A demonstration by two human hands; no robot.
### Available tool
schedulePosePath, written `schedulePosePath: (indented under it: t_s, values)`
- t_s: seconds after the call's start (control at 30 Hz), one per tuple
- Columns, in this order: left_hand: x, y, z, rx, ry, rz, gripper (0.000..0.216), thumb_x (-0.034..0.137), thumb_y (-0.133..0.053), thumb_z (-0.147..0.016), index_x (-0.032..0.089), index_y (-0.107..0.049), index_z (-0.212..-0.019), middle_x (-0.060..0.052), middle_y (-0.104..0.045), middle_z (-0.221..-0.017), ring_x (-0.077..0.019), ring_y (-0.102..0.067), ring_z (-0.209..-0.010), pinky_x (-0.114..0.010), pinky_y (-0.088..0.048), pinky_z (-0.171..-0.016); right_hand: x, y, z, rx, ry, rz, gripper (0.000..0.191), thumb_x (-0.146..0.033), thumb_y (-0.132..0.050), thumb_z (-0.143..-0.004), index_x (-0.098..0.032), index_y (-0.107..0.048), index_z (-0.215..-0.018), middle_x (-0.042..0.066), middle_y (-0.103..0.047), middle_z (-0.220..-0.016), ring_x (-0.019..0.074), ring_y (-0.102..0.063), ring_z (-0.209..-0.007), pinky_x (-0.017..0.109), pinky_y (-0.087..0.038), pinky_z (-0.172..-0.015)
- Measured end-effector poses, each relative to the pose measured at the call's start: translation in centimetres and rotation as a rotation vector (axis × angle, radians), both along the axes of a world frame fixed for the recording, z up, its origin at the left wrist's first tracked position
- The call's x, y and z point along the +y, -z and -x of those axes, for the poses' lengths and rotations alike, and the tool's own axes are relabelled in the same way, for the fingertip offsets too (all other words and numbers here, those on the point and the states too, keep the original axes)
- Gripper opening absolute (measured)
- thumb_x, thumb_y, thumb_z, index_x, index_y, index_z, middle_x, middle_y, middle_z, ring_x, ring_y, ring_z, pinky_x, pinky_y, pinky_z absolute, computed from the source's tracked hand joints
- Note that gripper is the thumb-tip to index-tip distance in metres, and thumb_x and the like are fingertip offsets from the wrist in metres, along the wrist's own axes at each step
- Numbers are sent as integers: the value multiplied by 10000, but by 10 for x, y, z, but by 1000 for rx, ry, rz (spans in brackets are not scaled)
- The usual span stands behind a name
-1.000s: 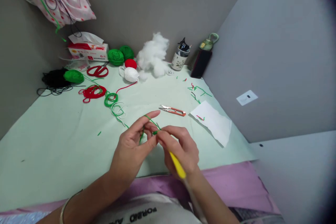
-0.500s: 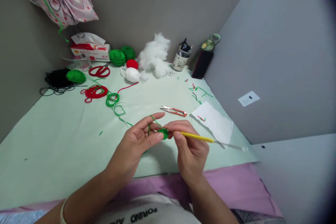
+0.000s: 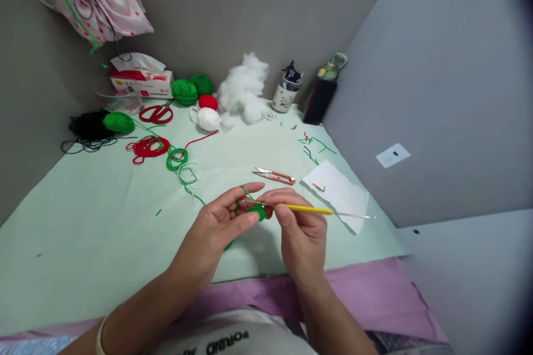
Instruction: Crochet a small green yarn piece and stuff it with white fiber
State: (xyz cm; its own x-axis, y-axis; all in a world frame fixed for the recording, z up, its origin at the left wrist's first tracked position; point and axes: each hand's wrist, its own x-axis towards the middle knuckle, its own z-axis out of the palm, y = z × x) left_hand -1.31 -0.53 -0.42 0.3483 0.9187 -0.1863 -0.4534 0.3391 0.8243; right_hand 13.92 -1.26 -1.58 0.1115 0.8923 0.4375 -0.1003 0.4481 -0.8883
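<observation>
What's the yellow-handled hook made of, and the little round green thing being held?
Slim yellow-handled hook: the silvery, shiny shaft looks like metal; the smooth yellow handle may be plastic. Little round green piece: probably yarn, matte and bumpy; which fibre, I can't tell.

Left grip (image 3: pixel 217 224) pinching green crochet piece (image 3: pixel 259 212), right grip (image 3: pixel 303 232) holding yellow-handled hook (image 3: pixel 312 209), orange snips (image 3: pixel 283 178) beyond

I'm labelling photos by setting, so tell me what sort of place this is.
Probably a yarn-craft corner: the right hand holds a yellow-handled hook at a small green yarn piece, green yarn balls sit at the back, and orange-handled snips lie on the table.
</observation>
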Motion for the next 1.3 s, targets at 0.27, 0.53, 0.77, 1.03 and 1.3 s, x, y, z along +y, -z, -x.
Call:
schedulePosePath:
  t_s: [0.27,0.53,0.77,1.03,1.3]
  values:
    - [-2,0,6,120,-13,-34,319,334,-790,-857,353,-774,-1175,4,-636,-983,-141,-555,-936,-231,-428,-871,-1,-3,-6,118,-76,117,228,-309,-554,-1031,-223,-735,-924,32,-746,-896,135,-654,-722,289,-540,-679]
    - [-5,1,1,453,-200,-288,355,175,-743,-856,374,-784,-1147,25,-618,-892,-134,-526,-824,-250,-424,-842,-15,-3,-5,-542,127,-323,276,-80,-504,-990,-225,-666,-1160,66,-729,-990,188,-692,-912,340,-564,-781]
    - [-1,1,1,0,37,94,482,291,-826,-809,265,-728,-1280,18,-602,-792,-122,-512,-751,-248,-430,-762,-16,7,-3,-685,302,-410,314,-104,-585,-961,-273,-711,-1194,81,-718,-1039,217,-688,-955,360,-578,-764]
    - [0,-2,2,-15,7,71,401,274,-842,-806,275,-768,-1200,-3,-653,-911,-123,-539,-852,-229,-429,-810,-3,0,1,-64,66,-49,180,-243,-595,-997,-240,-770,-958,54,-739,-892,191,-672,-812,333,-550,-668]
    - [2,2,-4,-95,13,148,433,288,-854,-781,239,-773,-1204,-10,-679,-876,-122,-566,-812,-238,-454,-821,-15,9,-2,-602,236,-342,384,-46,-622,-923,-301,-751,-1181,79,-721,-1126,220,-685,-1008,372,-570,-821]
